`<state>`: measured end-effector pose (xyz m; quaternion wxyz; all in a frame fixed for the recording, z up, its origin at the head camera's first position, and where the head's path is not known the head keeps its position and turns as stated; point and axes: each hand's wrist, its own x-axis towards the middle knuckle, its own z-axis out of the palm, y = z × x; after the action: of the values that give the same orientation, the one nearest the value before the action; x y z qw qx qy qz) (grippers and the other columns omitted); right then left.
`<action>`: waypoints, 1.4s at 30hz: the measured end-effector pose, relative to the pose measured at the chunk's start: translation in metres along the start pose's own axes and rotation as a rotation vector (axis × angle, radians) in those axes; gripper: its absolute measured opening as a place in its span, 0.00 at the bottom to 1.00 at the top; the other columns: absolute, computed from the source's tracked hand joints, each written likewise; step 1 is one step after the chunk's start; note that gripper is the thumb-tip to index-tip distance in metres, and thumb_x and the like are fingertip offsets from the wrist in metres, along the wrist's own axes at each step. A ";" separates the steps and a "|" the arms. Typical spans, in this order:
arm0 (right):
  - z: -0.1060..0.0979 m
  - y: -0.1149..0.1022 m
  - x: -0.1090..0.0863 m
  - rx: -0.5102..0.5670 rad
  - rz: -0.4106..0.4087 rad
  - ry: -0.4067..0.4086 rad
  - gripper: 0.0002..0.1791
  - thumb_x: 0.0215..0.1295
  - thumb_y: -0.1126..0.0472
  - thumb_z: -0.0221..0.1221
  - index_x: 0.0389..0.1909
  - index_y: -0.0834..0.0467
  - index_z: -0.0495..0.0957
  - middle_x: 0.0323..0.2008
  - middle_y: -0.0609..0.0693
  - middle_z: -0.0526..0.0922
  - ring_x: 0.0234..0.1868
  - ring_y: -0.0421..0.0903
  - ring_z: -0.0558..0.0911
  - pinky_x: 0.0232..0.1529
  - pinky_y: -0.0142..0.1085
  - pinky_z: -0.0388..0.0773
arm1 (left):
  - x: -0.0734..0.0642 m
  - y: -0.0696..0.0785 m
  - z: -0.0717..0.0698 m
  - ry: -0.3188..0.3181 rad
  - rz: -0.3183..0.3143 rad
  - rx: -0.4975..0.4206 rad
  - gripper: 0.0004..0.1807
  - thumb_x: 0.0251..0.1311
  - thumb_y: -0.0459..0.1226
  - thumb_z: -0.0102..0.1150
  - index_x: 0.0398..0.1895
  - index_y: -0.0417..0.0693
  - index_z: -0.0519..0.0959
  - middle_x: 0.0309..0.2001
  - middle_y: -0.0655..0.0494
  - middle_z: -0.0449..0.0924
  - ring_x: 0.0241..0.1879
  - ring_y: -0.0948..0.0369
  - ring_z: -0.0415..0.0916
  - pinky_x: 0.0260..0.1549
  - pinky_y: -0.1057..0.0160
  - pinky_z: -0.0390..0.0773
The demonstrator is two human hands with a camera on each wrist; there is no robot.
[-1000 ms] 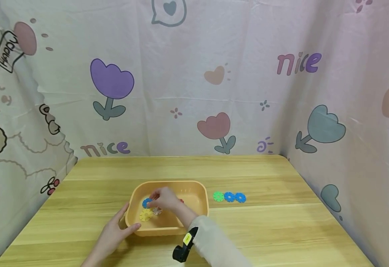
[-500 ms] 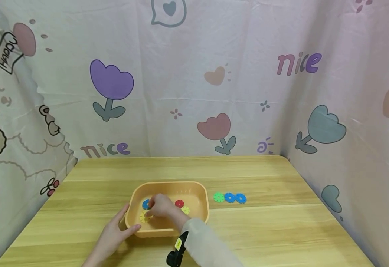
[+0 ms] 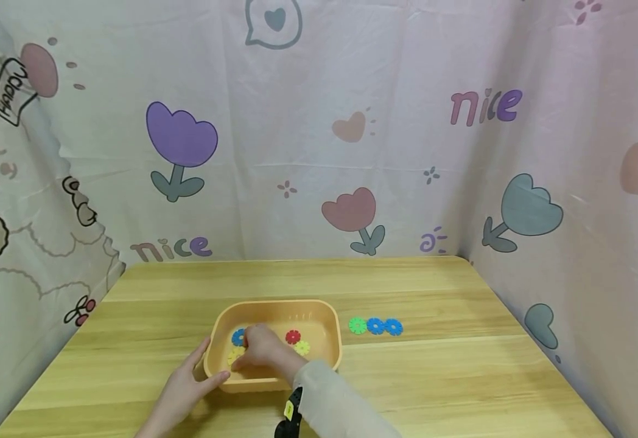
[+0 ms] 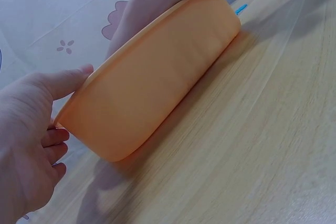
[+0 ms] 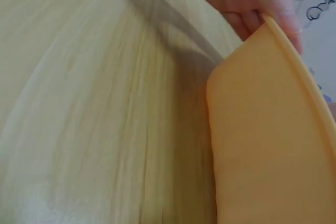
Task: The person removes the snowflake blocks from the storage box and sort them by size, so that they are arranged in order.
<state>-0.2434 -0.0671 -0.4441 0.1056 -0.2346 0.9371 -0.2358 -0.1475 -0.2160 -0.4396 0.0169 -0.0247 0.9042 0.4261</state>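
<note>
An orange plastic tray (image 3: 275, 384) stands on the wooden table. My left hand (image 3: 179, 386) holds its left front corner; in the left wrist view, the thumb of that hand (image 4: 31, 114) lies over the rim and the fingers are curled outside. My right hand (image 3: 266, 348) reaches down inside the tray's left part, fingers pointing down. Its thumb is at a yellow notched disc (image 3: 234, 354), and a blue notched disc (image 3: 238, 337) lies beside its fingers. Whether it pinches a piece is hidden. Right of this hand lie a red disc (image 3: 293, 336) and a pale yellow disc (image 3: 302, 347).
To the right of the tray, a green disc (image 3: 358, 325) and two blue discs (image 3: 385, 326) form a touching row on the table (image 3: 461, 377). A printed curtain (image 3: 297, 146) hangs behind and at both sides.
My right hand has moved from the blue disc toward the front, down to the yellow one. The red and pale yellow discs have come into sight; a whitish disc is now hidden. The left hand stays put.
</note>
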 end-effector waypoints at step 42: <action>-0.060 0.049 -0.010 0.684 -0.033 0.001 0.04 0.58 0.72 0.59 0.31 0.65 0.72 0.22 0.50 0.74 0.21 0.44 0.75 0.28 0.44 0.81 | 0.000 0.001 0.001 0.001 -0.020 0.024 0.51 0.55 0.51 0.61 0.71 0.34 0.46 0.66 0.26 0.48 0.63 0.30 0.46 0.55 0.30 0.52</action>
<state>-0.2729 -0.0003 -0.4153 0.1736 -0.2007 0.8000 -0.5381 -0.1479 -0.2150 -0.4393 0.0212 -0.0338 0.9089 0.4152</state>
